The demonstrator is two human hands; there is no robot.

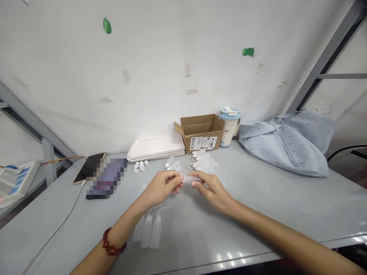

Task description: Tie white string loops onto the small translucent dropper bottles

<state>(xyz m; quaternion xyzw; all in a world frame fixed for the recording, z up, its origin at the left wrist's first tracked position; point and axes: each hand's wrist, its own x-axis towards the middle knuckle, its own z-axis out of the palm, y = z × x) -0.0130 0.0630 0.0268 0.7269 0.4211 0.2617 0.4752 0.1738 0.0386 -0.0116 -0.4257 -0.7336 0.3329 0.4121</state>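
Note:
Both my hands meet over the middle of the grey table. My right hand grips a small translucent plastic bottle lying sideways. My left hand pinches that bottle's left end with its fingertips; what sits under them is hidden. A red bead bracelet circles my left wrist. Three finished-looking bottles with thin tips lie under my left forearm. A heap of similar bottles lies just beyond my hands, and several small white caps lie to the left of it.
At the back stand an open cardboard box, a lidded cup, a stack of white sheets and a blue cloth bag. A phone with a white cable and a blurred dark item lie at left.

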